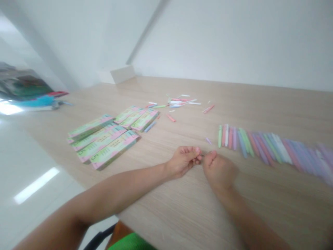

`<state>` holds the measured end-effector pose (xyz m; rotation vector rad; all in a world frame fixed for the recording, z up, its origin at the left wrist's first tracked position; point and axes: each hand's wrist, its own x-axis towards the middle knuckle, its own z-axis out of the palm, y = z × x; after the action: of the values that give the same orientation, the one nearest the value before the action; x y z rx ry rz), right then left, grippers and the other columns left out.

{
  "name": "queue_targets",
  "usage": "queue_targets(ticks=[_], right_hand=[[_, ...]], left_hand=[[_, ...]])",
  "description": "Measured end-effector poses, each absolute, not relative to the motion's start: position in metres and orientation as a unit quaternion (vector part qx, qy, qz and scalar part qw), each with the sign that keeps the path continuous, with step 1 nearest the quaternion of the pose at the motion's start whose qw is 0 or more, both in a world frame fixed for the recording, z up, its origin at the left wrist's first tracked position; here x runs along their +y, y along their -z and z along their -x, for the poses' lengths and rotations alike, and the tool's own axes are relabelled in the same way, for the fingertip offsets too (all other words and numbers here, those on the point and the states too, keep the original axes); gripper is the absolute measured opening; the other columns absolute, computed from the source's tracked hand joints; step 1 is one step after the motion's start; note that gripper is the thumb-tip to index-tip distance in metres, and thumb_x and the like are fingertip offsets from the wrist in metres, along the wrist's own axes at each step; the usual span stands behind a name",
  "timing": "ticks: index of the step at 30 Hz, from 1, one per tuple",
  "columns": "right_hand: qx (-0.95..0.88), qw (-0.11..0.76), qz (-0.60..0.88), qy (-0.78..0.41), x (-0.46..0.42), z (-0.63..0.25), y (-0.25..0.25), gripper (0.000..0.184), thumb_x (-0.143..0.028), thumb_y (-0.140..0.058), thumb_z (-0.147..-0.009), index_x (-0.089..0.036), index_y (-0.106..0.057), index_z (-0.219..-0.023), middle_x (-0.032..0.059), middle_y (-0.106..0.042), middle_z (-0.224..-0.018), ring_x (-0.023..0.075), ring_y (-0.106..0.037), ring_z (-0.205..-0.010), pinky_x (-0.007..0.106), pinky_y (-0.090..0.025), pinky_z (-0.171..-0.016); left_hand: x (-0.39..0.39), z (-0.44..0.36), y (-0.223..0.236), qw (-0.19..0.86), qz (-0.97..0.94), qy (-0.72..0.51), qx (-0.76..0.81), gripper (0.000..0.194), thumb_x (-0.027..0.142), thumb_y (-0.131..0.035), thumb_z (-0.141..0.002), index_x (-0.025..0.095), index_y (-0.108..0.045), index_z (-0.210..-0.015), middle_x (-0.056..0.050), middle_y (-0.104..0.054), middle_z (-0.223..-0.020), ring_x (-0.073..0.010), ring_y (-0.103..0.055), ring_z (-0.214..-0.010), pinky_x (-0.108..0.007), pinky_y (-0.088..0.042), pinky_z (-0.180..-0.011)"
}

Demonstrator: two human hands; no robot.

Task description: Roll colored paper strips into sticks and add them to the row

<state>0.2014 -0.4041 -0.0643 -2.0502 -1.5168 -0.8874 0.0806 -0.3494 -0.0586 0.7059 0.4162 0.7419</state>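
Close to the table's front edge, my left hand [184, 160] is closed in a pinch with thumb and fingertips together. My right hand [220, 170], blurred and curled into a fist, is right beside it. A small, thin dark thing [203, 155] shows in the narrow gap between the two hands; its kind is too small to make out. Just beyond the fingertips lies a short purple piece [208, 140]. To the right of my right hand, a long row of pastel sticks [256, 146] in green, pink, white, purple and blue lies side by side.
Several flat green-and-pink boxes [108, 149] lie on the left of the wooden table [166, 198]. Farther back is a loose pile of pastel sticks and pieces [179, 102]. A white block-shaped object [122, 74] stands by the wall. Blue and red items [39, 100] sit at far left.
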Motion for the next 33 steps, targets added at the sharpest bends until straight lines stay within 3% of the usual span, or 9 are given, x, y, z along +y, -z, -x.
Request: queue_targets(ticks=[10, 21, 33], right_hand=[[-0.577, 0.235, 0.712, 0.324, -0.407, -0.203, 0.065, 0.042, -0.018, -0.041, -0.086, -0.014, -0.058, -0.048, 0.0069, -0.053, -0.044, 0.0123, -0.043, -0.042, 0.029, -0.021, -0.047], [-0.570, 0.223, 0.736, 0.291, -0.409, -0.202, 0.063, 0.042, -0.019, -0.039, -0.086, -0.013, -0.060, -0.049, 0.0088, -0.056, -0.046, 0.0131, -0.046, -0.042, 0.029, -0.021, -0.047], [-0.525, 0.164, 0.824, 0.138, -0.412, -0.185, 0.046, 0.054, -0.028, -0.031, -0.095, -0.010, -0.068, -0.060, 0.0146, -0.064, -0.053, 0.0166, -0.056, -0.044, 0.028, -0.023, -0.047]], left_hand=[[-0.349, -0.077, 0.056, 0.872, -0.343, -0.304, 0.173, 0.038, 0.039, -0.083, -0.063, 0.009, -0.060, -0.068, 0.002, -0.055, -0.060, -0.0049, -0.051, -0.058, -0.019, -0.042, -0.065], [-0.348, -0.074, 0.057, 0.865, -0.369, -0.291, 0.176, 0.039, 0.040, -0.084, -0.062, 0.009, -0.062, -0.069, 0.000, -0.058, -0.061, -0.0061, -0.053, -0.060, -0.020, -0.040, -0.066], [-0.356, -0.083, 0.059, 0.713, -0.462, -0.434, 0.300, 0.031, 0.035, -0.083, -0.060, 0.011, -0.070, -0.074, -0.001, -0.066, -0.065, -0.0075, -0.055, -0.060, -0.021, -0.040, -0.063]])
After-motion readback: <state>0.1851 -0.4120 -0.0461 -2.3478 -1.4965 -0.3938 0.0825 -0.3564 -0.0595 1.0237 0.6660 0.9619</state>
